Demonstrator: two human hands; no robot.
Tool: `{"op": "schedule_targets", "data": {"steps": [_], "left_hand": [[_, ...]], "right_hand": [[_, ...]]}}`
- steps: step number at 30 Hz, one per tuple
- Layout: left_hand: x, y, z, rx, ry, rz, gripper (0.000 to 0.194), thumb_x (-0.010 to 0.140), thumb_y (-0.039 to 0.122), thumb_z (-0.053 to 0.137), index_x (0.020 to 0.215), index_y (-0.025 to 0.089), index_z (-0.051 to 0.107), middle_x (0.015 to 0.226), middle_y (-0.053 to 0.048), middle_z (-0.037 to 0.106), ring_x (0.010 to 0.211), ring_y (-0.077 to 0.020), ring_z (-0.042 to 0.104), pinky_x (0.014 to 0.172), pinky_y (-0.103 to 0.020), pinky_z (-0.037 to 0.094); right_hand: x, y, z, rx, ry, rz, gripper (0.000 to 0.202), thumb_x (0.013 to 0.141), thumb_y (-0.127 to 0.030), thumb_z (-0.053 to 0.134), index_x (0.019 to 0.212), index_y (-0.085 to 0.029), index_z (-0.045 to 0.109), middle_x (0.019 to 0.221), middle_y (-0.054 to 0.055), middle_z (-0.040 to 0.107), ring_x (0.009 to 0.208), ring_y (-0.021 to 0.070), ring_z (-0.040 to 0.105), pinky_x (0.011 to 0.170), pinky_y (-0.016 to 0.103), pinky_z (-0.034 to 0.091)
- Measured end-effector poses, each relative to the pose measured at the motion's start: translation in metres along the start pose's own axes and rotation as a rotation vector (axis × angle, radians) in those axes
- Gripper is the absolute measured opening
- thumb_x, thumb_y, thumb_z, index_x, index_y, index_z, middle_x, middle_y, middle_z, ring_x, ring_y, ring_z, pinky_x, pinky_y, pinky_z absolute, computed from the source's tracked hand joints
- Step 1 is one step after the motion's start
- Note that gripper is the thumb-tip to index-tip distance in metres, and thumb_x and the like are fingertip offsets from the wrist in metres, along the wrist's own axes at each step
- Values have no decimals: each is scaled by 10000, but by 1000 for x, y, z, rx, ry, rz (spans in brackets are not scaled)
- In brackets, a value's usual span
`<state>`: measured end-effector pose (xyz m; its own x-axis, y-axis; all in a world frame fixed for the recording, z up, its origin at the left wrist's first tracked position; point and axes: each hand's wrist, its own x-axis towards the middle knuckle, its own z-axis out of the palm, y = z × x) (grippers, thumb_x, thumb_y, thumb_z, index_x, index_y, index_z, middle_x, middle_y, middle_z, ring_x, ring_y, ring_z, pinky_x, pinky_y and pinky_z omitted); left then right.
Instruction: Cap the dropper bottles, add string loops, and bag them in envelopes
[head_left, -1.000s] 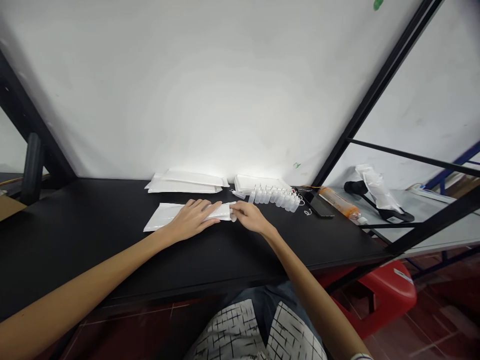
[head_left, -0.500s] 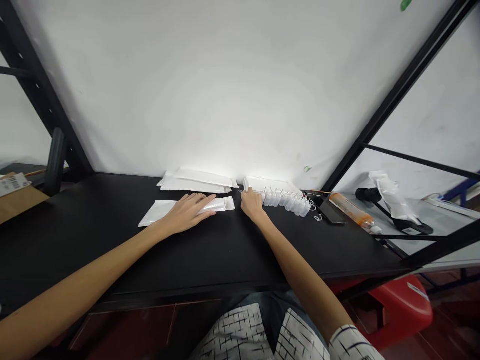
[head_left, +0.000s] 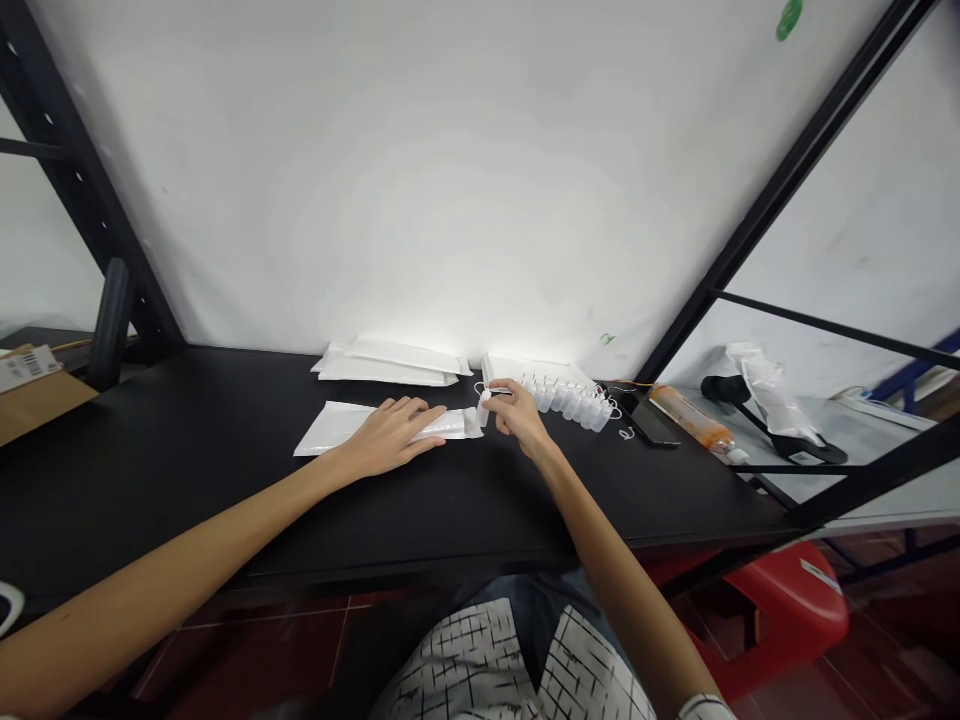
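My left hand (head_left: 396,434) lies with fingers spread on a white padded envelope (head_left: 330,428) on the black table. The envelope's right end (head_left: 472,422) shows beyond my fingertips. Pinched between thumb and forefinger of my right hand (head_left: 517,412) is a small translucent white bottle (head_left: 483,407) with a thin loop at its top, right beside that end. To the right, a row of several similar bottles (head_left: 570,401) with white loops stands in front of a flat white stack (head_left: 529,370). More white envelopes (head_left: 390,360) lie along the wall.
A dark phone (head_left: 654,424) and an orange-labelled plastic bottle (head_left: 694,420) lie at the table's right. Black metal posts (head_left: 757,220) rise at both sides. At far left is a cardboard piece (head_left: 45,398). A red stool (head_left: 787,610) stands below right.
My right hand has drawn a small bottle out to the left, toward the envelope's end. My left hand and its envelope have shifted slightly right. The view has turned a little.
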<state>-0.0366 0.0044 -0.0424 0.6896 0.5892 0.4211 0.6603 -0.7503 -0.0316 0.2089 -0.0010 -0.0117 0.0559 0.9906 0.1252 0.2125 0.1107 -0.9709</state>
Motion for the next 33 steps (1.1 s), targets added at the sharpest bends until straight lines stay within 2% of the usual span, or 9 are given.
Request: {"op": "schedule_targets", "data": {"steps": [3,8,12,16,19,22,24,28,33], "left_hand": [[1,5,1,21,8,-2,579,1009,575,251,1379,222,522,1206,-130,616,1015,-253,580,852,-372,407],[0,9,3,57,34,-3,562,1015,552,262,1360,202,534,1187,-136,614,995,-258,575,832,-372,416],[-1,10,3,73,44,1,555,1025,522,259,1364,176,529,1221,-151,592,1007,-266,571,823,-378,422],[-1,10,2,59,22,1,561,1020,535,262,1375,189,526,1265,-153,571,1043,-273,564,846,-386,423],[-2,10,1,22,0,-14,575,1007,567,277,1387,213,523,1304,-154,552,1094,-279,555,898,-405,416],[-4,8,4,9,-21,-26,599,980,622,294,1379,250,541,1368,-160,516,1218,-316,499,991,-466,371],[-5,7,6,9,-38,-28,643,956,663,310,1400,251,525,1399,-176,497,1279,-342,456,1037,-511,328],[-6,6,8,-1,-77,-33,714,921,695,366,1441,220,485,1412,-200,487,1277,-369,457,1046,-541,311],[-5,8,1,-4,-73,-26,603,970,605,348,1418,234,506,1275,-159,560,1109,-307,548,960,-472,384]], "right_hand": [[-10,5,3,54,-17,-19,441,660,-251,654,1094,-207,591,626,-88,585,323,35,354,341,189,262],[-22,12,8,-11,53,29,269,690,-310,694,890,-150,613,691,0,683,296,37,399,315,195,276],[-29,11,16,13,-183,125,176,695,-259,641,782,-116,692,626,20,655,320,65,476,313,193,230],[-31,11,18,-26,-394,81,239,702,-269,620,843,-132,756,597,-9,625,296,38,361,322,206,194],[-26,10,4,-203,-203,-98,277,759,-369,638,880,-161,776,756,32,716,357,68,416,358,234,282],[-14,3,-23,-456,318,-341,276,826,-410,619,826,-186,780,853,63,743,628,165,613,572,275,454],[-2,-3,-40,-673,559,-388,267,859,-374,594,863,-182,779,882,84,733,782,211,645,707,309,470],[21,-5,-52,-989,497,-226,254,843,-352,637,990,-195,773,904,84,726,877,239,654,734,313,446],[25,2,-43,-1004,414,-178,211,831,-267,572,813,-208,774,966,69,736,860,233,661,686,298,425]]}}
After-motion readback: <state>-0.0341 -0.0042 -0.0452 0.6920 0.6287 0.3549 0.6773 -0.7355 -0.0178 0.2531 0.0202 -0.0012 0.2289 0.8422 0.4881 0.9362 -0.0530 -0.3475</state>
